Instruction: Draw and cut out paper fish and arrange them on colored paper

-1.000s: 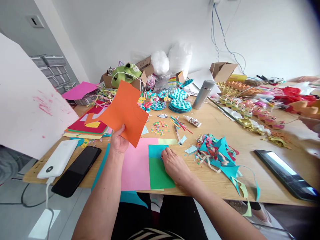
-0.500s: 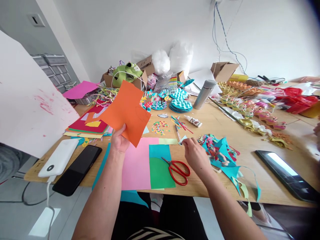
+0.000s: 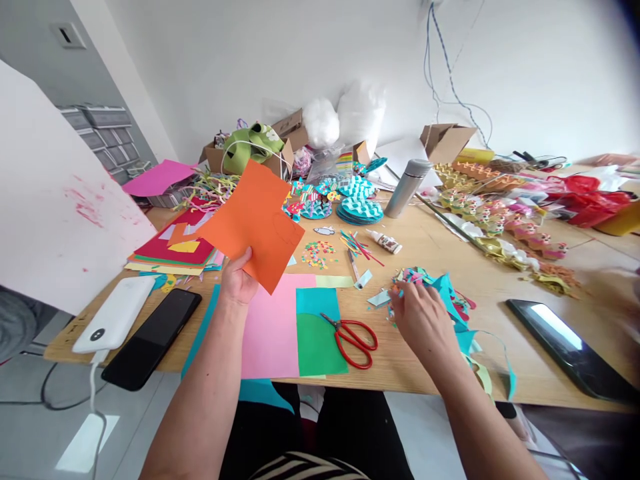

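An orange paper sheet with a faint drawn outline is raised over the table in my left hand. My right hand is at the near left edge of the pile of paper scraps, fingers bent downward; what its fingertips hold, if anything, is hidden. Left of it lie two small pale blue pieces. Red-handled scissors rest partly on teal and green paper, beside a pink sheet. A pen lies beyond the scissors.
A glue bottle, confetti and thin strips lie mid-table. Behind them stands a grey flask. Phones lie at both sides, with a white power bank on the left. A person's blurred hand shows at far right.
My right hand has moved right, from beside the pen to the scrap pile. Pale blue pieces now show on the table where it was. My left hand still holds the orange sheet.
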`<action>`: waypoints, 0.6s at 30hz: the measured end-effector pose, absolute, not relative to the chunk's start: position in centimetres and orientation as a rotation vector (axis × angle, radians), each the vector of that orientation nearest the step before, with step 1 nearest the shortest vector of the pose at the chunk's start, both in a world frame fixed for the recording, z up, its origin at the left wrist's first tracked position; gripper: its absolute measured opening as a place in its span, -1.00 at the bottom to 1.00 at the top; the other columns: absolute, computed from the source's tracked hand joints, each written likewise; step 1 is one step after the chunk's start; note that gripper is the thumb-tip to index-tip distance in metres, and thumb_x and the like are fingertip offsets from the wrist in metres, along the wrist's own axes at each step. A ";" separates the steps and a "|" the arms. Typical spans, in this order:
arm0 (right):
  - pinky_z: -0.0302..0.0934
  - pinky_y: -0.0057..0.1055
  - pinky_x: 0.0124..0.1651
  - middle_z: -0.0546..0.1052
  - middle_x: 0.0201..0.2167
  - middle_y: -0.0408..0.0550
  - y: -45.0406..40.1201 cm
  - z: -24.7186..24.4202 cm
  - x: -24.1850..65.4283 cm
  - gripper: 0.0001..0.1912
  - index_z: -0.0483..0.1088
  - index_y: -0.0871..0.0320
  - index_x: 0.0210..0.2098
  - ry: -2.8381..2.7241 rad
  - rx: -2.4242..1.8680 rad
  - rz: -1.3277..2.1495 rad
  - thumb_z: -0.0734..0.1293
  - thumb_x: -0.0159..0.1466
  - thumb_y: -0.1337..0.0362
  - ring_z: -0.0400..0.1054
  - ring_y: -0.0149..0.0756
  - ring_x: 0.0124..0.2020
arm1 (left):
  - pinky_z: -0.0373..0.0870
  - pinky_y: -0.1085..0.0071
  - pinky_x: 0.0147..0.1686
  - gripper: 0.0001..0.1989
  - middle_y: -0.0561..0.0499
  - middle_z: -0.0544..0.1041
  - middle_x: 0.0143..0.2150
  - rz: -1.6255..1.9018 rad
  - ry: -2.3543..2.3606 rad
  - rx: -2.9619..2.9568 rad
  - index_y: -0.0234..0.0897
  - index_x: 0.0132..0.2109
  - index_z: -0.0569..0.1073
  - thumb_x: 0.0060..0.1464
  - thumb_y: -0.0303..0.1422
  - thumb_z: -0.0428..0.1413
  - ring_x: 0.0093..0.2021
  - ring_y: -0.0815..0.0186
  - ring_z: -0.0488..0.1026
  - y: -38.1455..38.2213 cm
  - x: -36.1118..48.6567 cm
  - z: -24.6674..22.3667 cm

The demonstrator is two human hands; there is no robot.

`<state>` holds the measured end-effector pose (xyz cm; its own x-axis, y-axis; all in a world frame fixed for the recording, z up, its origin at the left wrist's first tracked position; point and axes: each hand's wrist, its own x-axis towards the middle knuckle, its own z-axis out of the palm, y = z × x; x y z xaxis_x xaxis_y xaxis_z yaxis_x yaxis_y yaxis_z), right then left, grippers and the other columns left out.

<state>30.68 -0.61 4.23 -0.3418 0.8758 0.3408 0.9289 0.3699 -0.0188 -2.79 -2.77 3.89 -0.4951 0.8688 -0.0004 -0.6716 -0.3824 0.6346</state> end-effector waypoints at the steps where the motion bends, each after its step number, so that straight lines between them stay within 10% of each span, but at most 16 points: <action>1: 0.21 -0.20 -0.15 0.48 -0.29 0.13 -1.4 4.3 30.2 -0.80 0.37 0.20 -0.17 -2.394 -1.539 -0.125 0.16 0.33 0.27 0.33 -0.05 -0.18 | 0.41 0.20 0.10 -0.58 -0.07 0.52 0.09 1.992 0.715 0.418 -0.20 0.08 0.45 0.04 -0.49 0.18 0.13 0.11 0.42 -2.8 -2.8 3.9; 18: 0.19 -0.38 -0.41 0.41 -0.46 -0.08 -3.5 5.9 27.7 -0.80 0.19 0.10 -0.32 -2.310 -1.196 0.851 0.07 0.36 0.17 0.26 -0.32 -0.49 | 0.39 0.19 0.08 -0.53 -0.05 0.57 0.01 2.017 0.766 0.531 -0.14 0.05 0.47 -0.05 -0.52 0.25 0.15 0.10 0.40 -2.7 -1.7 3.8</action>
<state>27.72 -3.55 5.87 -0.5530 0.8301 0.0718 0.5854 0.4484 -0.6754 -1.68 -2.75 3.79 -0.5143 0.8544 0.0742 -0.5895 -0.4150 0.6930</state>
